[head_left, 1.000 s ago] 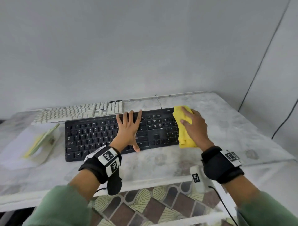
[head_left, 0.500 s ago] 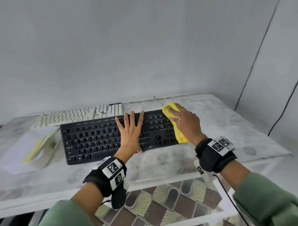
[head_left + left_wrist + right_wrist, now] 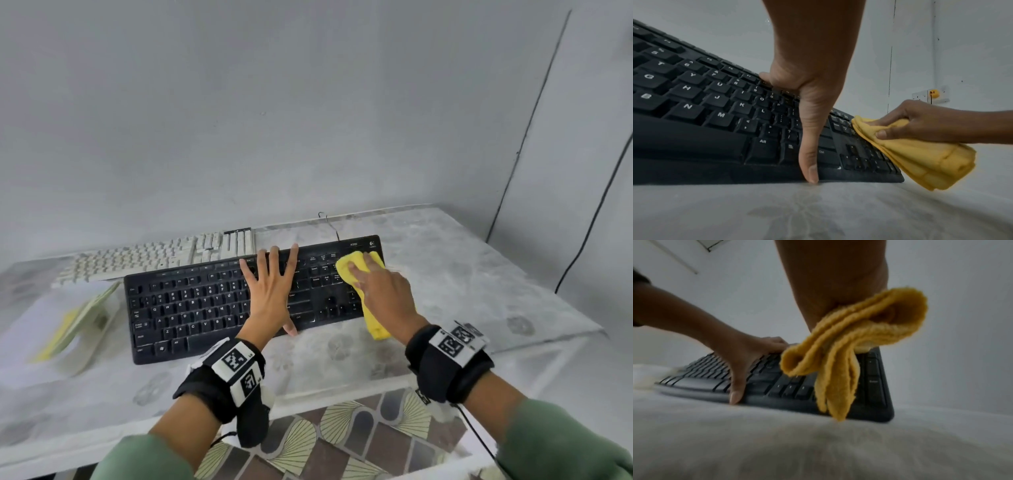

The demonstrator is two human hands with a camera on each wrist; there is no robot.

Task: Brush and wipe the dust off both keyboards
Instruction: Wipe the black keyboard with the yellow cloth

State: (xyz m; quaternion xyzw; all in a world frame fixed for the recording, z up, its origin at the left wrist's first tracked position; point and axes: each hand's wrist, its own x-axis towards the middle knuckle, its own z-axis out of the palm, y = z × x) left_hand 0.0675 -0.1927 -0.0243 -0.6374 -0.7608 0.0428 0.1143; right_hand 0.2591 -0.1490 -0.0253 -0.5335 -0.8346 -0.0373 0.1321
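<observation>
Dim, flat, greyish light, soft faint shadows, no glare, right wrist view blurred, wide-angle bending at edges

A pale patterned table (image 3: 445,274) carries a black keyboard (image 3: 191,308) and a white keyboard (image 3: 154,260).

black keyboard (image 3: 212,308): matt black plastic under the left hand (image 3: 270,294); keys smooth, with white printed letters and a faint grey film.
cloth (image 3: 371,318): yellow, thick looped towelling, soft and fuzzy, folded in layers in the right hand (image 3: 383,298).
white keyboard (image 3: 154,260): off-white plastic beyond the left hand, dull finish.
table (image 3: 462,274): pale grey covering with a faded flower print, matt, mottled.
wrist straps (image 3: 226,377): black fabric with white printed tags.
sleeves (image 3: 565,442): green, soft cloth.
</observation>
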